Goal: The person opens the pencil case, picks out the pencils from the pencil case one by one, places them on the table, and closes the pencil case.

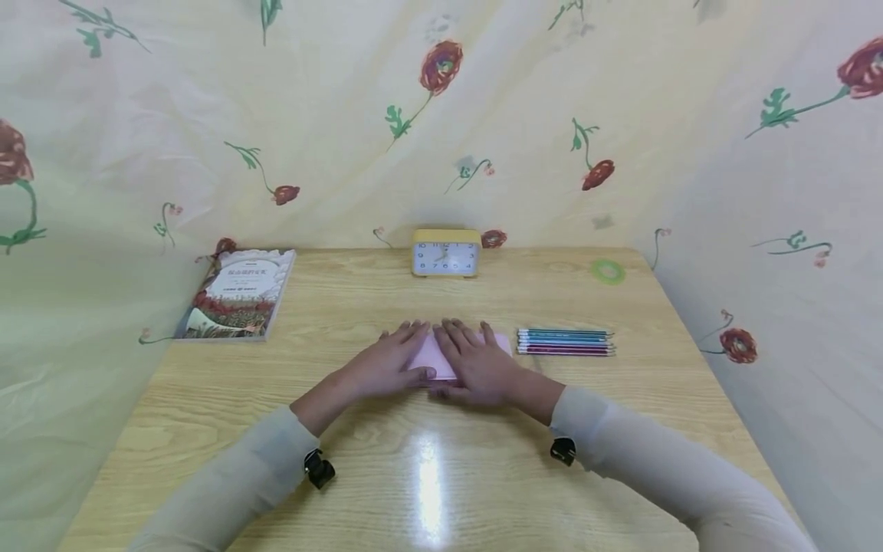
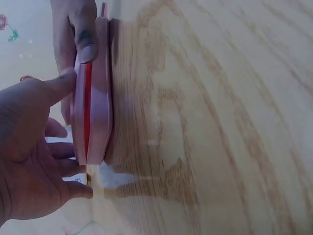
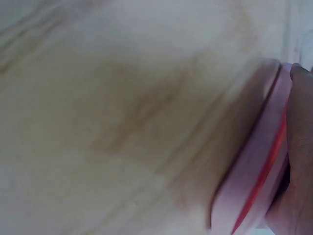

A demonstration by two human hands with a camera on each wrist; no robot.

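A pink pencil case (image 1: 431, 359) with a red zip (image 2: 88, 107) along its near side lies on the table under both hands. My left hand (image 1: 388, 366) rests on its left end, fingers stretched out over it and thumb along the near edge. Across the right part lies my right hand (image 1: 480, 369), its fingers extended forward. In the left wrist view the right thumb (image 2: 87, 46) touches the case by the zip. The right wrist view shows the case (image 3: 261, 147) at the right edge, partly covered by the right hand (image 3: 301, 161).
A row of several pencils (image 1: 566, 342) lies right of the case. Behind stands a yellow clock (image 1: 445, 254). A green tape ring (image 1: 608, 271) is at the back right and a book (image 1: 240, 295) at the back left. Flowered cloth (image 1: 331, 115) hangs around the wooden table (image 1: 345, 291).
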